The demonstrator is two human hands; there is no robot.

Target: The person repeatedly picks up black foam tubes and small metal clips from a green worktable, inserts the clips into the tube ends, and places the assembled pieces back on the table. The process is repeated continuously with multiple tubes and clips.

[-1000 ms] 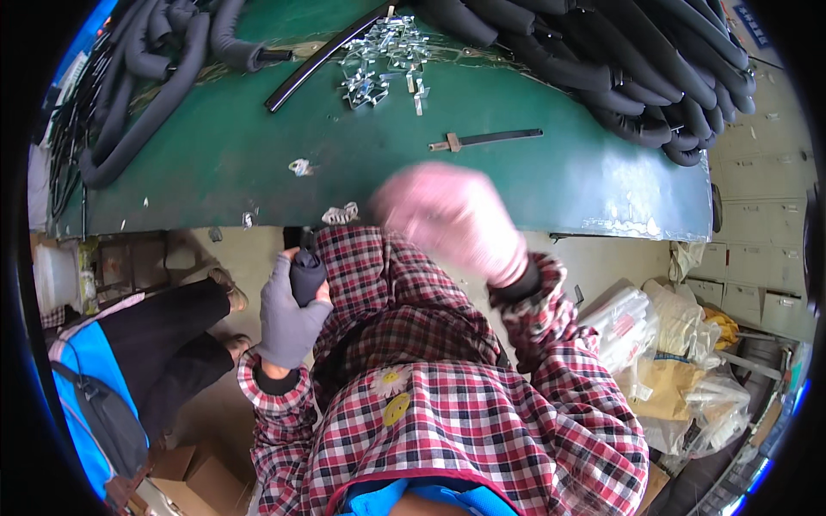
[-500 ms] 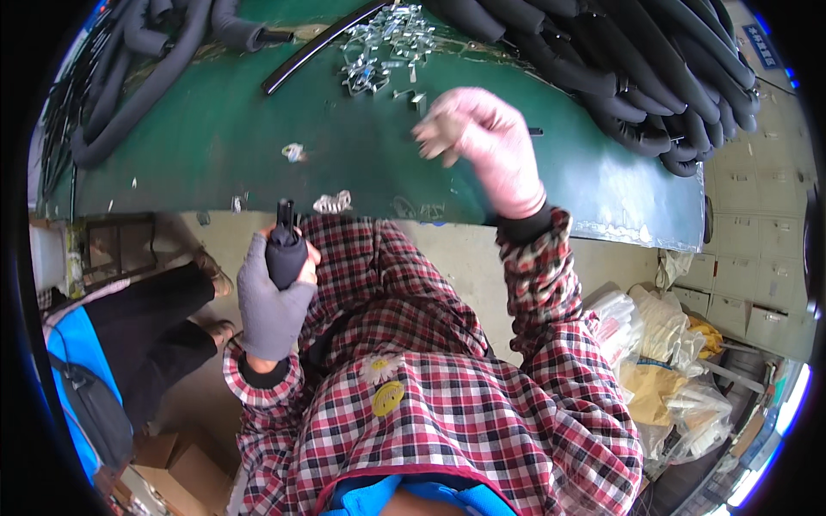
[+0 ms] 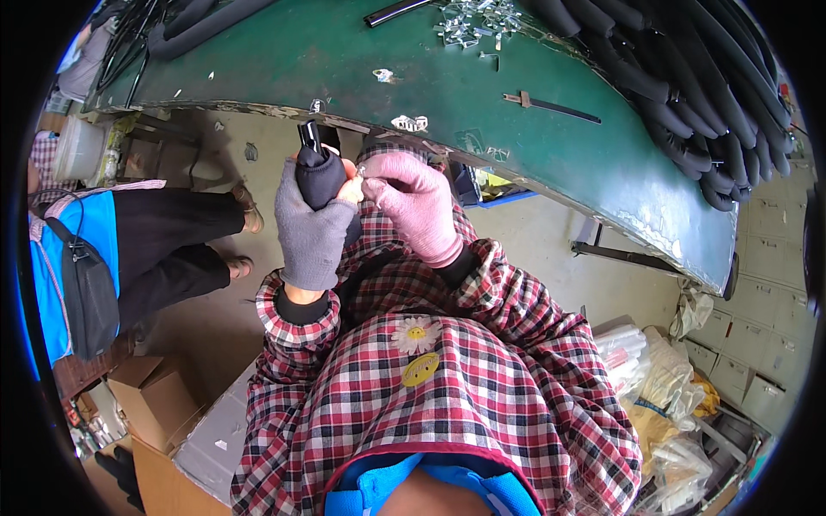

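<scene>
Fingers (image 3: 351,191) of the left hand (image 3: 310,224), their tips bare beyond a fuzzy grey knitted glove, wrap snugly around a padded tube (image 3: 317,179). It's a fat, matt black roll, soft-looking, and two glossy hard black ends (image 3: 310,138) poke out of its top. I see it held up over the person's lap, just this side of the table edge, tilted a little.

Right beside it, the right hand (image 3: 411,206), in a pink glove with a fine, worn knit, has thumb and forefinger drawn together in a pinch. Something small and shiny (image 3: 360,171) sits at those tips, almost touching the other thumb; it's too small for me to say what it is.

Across the smooth green table (image 3: 301,73), scuffed and peeling along its rim, lies a loose heap of bent silvery metal clips (image 3: 473,21), with a single clip (image 3: 490,58) lying apart. A slim dark metal strip (image 3: 564,110) with a short crosspiece rests nearer the right. Beyond, thick spongy black tubes (image 3: 688,95) pile up in curving bundles.

The person's checked smock (image 3: 508,396) is crinkled cotton-like cloth, gathered at the cuffs, with a daisy patch (image 3: 416,334) on the front.
</scene>
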